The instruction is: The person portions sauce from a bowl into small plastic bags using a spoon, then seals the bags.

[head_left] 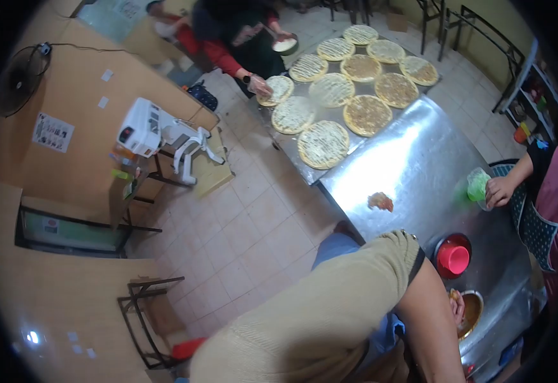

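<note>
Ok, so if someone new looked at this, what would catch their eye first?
Probably the round, pale-rimmed flatbreads with white or brown toppings, spread across the far metal tabletop at the upper middle. Next, perhaps the bright pink cup-like container, right of centre on the shiny metal worktable. The ribbed beige sleeve also stands out, stretching large across the lower middle.

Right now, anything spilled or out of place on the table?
Yes: a small reddish-brown clump lies directly on the metal table, apart from the round topped flatbreads, with no dish under it. It may be dropped food or just set aside. Nothing else stands out.
</note>
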`<state>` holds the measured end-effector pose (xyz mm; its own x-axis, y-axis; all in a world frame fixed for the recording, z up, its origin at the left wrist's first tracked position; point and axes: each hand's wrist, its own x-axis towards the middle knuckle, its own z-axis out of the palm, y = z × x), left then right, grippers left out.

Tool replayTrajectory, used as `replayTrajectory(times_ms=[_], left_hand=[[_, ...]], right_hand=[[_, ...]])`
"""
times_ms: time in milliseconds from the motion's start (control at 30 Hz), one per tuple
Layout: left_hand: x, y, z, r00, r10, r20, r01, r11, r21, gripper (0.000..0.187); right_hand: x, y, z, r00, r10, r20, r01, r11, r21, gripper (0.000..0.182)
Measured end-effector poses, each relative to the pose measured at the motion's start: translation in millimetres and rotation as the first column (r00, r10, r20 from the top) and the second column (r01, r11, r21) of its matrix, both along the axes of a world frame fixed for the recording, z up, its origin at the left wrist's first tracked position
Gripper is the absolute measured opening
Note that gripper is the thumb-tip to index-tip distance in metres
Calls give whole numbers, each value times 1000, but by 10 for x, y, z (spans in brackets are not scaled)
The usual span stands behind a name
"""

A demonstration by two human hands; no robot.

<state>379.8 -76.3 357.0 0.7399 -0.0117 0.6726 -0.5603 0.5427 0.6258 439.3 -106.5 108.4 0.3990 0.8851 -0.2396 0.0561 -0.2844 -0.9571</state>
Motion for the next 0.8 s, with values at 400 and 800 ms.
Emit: replayTrajectory(times_ms=[400, 800], left_hand=[[-64, 12, -24, 1000, 29, 0, -29, 1000, 8, 47], [-1129, 913, -126, 874, 332, -356, -360, 933, -12, 28]], right_hand=[[-94, 56, 49, 1000, -7, 3, 7, 999, -50, 31], [-86, -25, 94, 999, -51, 14, 52, 997, -54, 31]])
